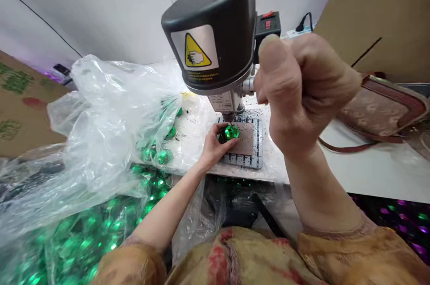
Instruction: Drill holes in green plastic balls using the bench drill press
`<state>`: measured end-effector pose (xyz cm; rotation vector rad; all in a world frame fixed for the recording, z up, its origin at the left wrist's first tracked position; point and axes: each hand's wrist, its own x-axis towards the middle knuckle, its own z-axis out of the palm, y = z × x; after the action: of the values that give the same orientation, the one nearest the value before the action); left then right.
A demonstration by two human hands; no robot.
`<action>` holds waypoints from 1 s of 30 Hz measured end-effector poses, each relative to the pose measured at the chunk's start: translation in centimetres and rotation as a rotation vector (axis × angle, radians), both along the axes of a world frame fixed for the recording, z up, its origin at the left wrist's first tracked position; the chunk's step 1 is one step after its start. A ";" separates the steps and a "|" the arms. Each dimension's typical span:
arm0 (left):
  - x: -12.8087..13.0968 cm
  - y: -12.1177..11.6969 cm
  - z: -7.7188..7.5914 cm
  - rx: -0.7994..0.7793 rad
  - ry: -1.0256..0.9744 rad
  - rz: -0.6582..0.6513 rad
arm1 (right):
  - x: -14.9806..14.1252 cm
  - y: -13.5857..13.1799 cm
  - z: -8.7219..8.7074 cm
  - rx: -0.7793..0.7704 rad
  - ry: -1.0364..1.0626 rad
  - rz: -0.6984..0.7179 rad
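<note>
Your left hand (pixel 215 144) is at the slotted metal base (pixel 258 153) of the drill press (pixel 208 29), fingers grasping a shiny green ball (pixel 231 132) from its left side, thumb along the near edge. The ball sits over the brown board (pixel 247 145) laid on the base, directly below the chuck (pixel 229 116); whether the drill tip touches it, you cannot tell from this view.

Your right hand (pixel 298 83) is raised, fingers clenched, next to the silver hub (pixel 248 86) on the machine's side. Whatever lies inside that fist is hidden.

Dark specks are scattered over the base and the desk (pixel 349 170). To your left, a clear plastic bag (pixel 110 92) spreads across the desk and hangs over its edge; more green balls (pixel 164 156) show at and beneath it. To your right, a patterned handbag (pixel 379 105) rests on the desk, near a cardboard box (pixel 386 20).
</note>
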<state>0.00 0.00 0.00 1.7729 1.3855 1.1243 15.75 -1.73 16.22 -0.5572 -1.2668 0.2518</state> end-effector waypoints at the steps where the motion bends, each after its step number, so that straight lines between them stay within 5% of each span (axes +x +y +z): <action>1: 0.1 -0.1 -0.1 0.009 -0.006 0.008 | -0.1 0.2 0.0 0.031 0.012 -0.005; 11: 1.4 -0.5 -0.3 0.016 -0.058 0.004 | -0.4 0.7 0.0 0.108 0.055 -0.011; 21: 1.2 -0.5 -1.0 0.039 -0.155 -0.047 | -0.4 1.5 -1.9 0.401 -0.046 -0.088; 30: 1.2 -0.8 -0.2 0.028 -0.113 -0.042 | -0.1 1.6 -3.2 0.468 -0.050 -0.031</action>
<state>1.24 -0.80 -0.20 1.7220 1.2659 1.2071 15.62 -0.11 13.00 -0.1811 -1.3103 -0.0871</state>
